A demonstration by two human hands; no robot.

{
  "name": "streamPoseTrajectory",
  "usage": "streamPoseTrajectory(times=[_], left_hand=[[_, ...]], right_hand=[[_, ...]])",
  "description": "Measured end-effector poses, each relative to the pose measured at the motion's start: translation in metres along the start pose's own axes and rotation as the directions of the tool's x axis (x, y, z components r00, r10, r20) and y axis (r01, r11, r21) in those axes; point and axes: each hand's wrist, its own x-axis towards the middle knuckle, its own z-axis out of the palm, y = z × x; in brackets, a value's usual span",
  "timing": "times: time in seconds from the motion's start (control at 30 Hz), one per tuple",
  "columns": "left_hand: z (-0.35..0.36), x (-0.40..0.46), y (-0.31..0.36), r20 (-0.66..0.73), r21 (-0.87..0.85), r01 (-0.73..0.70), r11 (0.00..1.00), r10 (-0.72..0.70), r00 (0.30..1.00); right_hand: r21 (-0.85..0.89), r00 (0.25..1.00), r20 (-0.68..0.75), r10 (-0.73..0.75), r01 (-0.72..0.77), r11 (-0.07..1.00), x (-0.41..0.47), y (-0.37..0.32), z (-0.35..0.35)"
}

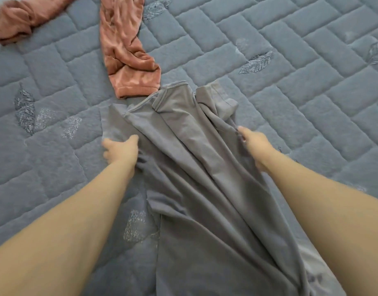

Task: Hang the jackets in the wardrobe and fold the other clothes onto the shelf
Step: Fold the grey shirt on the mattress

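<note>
Grey garment (194, 167) lies bunched lengthwise mid-bed (290, 82). Left hand (119, 149) and right hand (255, 144) each pinch a side edge. Uneven pull risks a skewed fold; its far end nears the rust-coloured garment (126, 50).

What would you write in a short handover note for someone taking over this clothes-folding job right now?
Left hand: grips the left edge of the grey garment.
Right hand: pinches its right edge.
The grey garment lies rumpled, lengthwise on the quilted bed cover, not yet folded.
The rust-coloured garment lies unfolded just beyond it, touching its far end.
Done: nothing visibly folded.
Left: flatten and fold grey, then rust. Wardrobe and shelf are out of view.
</note>
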Motion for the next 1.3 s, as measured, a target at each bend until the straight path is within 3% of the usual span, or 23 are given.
streamPoseTrajectory(times=[0.1, 0.23, 0.33, 0.43, 0.5, 0.57, 0.6, 0.63, 0.67, 0.7, 0.73, 0.8, 0.83, 0.9, 0.93, 1.0, 1.07, 1.1, 1.13, 1.17, 1.2, 1.23, 1.3], left_hand=[[0.013, 0.023, 0.011, -0.156, -0.404, 0.127, 0.906, -0.205, 0.966], [0.025, 0.028, 0.013, -0.162, -0.48, 0.206, 0.853, -0.318, 0.934], [0.006, 0.031, 0.019, -0.247, -0.392, 0.144, 0.908, -0.255, 0.935], [-0.035, 0.041, 0.016, -0.28, -0.385, 0.158, 0.909, -0.279, 0.919], [-0.051, 0.044, 0.007, -0.243, -0.38, 0.263, 0.887, -0.37, 0.897], [-0.054, 0.033, 0.001, -0.249, -0.365, 0.337, 0.868, -0.44, 0.863], [-0.052, 0.023, -0.002, -0.328, -0.28, 0.348, 0.895, -0.43, 0.841], [-0.048, 0.01, -0.006, -0.434, -0.072, 0.303, 0.95, -0.303, 0.848], [-0.044, -0.004, -0.011, -0.469, 0.206, 0.168, 0.964, -0.053, 0.882], [-0.038, -0.012, -0.017, -0.383, 0.446, -0.019, 0.895, 0.21, 0.9], [-0.032, -0.018, -0.016, -0.253, 0.576, -0.198, 0.793, 0.403, 0.879], [-0.011, -0.013, 0.0, -0.051, 0.639, -0.445, 0.628, 0.612, 0.789], [0.001, -0.007, 0.013, -0.008, 0.625, -0.476, 0.618, 0.615, 0.789], [0.022, 0.009, 0.042, 0.043, 0.567, -0.409, 0.715, 0.47, 0.882], [0.031, 0.017, 0.051, 0.054, 0.557, -0.355, 0.751, 0.394, 0.918], [0.043, 0.026, 0.058, 0.046, 0.544, -0.335, 0.769, 0.371, 0.927], [0.045, 0.029, 0.055, -0.001, 0.535, -0.353, 0.768, 0.418, 0.908], [0.044, 0.027, 0.052, -0.027, 0.549, -0.345, 0.761, 0.429, 0.903], [0.043, 0.025, 0.048, -0.044, 0.577, -0.347, 0.74, 0.452, 0.891], [0.042, 0.024, 0.046, -0.035, 0.612, -0.387, 0.69, 0.513, 0.858], [0.043, 0.024, 0.047, 0.005, 0.641, -0.466, 0.609, 0.604, 0.797], [0.044, 0.026, 0.051, 0.072, 0.656, -0.56, 0.506, 0.697, 0.714], [0.053, 0.029, 0.066, 0.226, 0.618, -0.714, 0.328, 0.796, 0.561]], right_hand=[[0.19, 0.986, 0.162, 0.025, -0.056, 0.98, 0.039, -0.05, 0.019], [0.223, 0.985, 0.172, 0.025, -0.064, 0.973, 0.057, -0.077, 0.064], [0.286, 0.989, -0.121, -0.08, 0.112, 0.952, 0.054, -0.08, 0.056], [0.15, 0.822, -0.545, -0.167, 0.291, 0.945, 0.047, -0.095, -0.01], [0.082, 0.764, -0.621, -0.173, 0.283, 0.956, 0.049, -0.097, -0.045], [0.168, 0.802, -0.593, -0.07, 0.209, 0.964, 0.047, -0.089, -0.057], [0.251, 0.84, -0.542, 0.032, 0.126, 0.96, 0.043, -0.078, -0.058], [0.319, 0.865, -0.484, 0.13, 0.036, 0.947, 0.04, -0.064, -0.057], [0.355, 0.882, -0.414, 0.226, -0.072, 0.932, 0.036, -0.049, -0.054], [0.355, 0.884, -0.375, 0.278, -0.141, 0.924, 0.035, -0.035, -0.047], [0.336, 0.875, -0.384, 0.295, -0.166, 0.927, 0.036, -0.026, -0.044], [0.3, 0.867, -0.432, 0.249, -0.122, 0.946, 0.043, -0.022, -0.043], [0.273, 0.861, -0.477, 0.178, -0.047, 0.961, 0.049, -0.024, -0.048], [0.191, 0.822, -0.566, 0.065, 0.054, 0.98, 0.06, -0.028, -0.068], [0.147, 0.796, -0.602, 0.064, 0.032, 0.989, 0.062, -0.027, -0.08], [0.067, 0.653, -0.74, 0.161, -0.166, 0.984, 0.063, -0.023, -0.102], [0.067, 0.427, -0.88, 0.207, -0.32, 0.945, 0.058, -0.023, -0.109], [-0.007, 0.368, -0.922, 0.12, -0.327, 0.945, 0.055, -0.027, -0.105], [-0.167, 0.384, -0.922, -0.045, -0.289, 0.943, 0.053, -0.031, -0.098], [-0.404, 0.487, -0.828, -0.277, -0.176, 0.898, 0.057, -0.033, -0.089], [-0.643, 0.626, -0.606, -0.49, -0.023, 0.766, 0.057, -0.039, -0.075], [-0.797, 0.714, -0.343, -0.611, 0.123, 0.592, 0.064, -0.046, -0.057], [-0.889, 0.788, 0.046, -0.614, 0.312, 0.334, 0.083, -0.067, -0.021]])
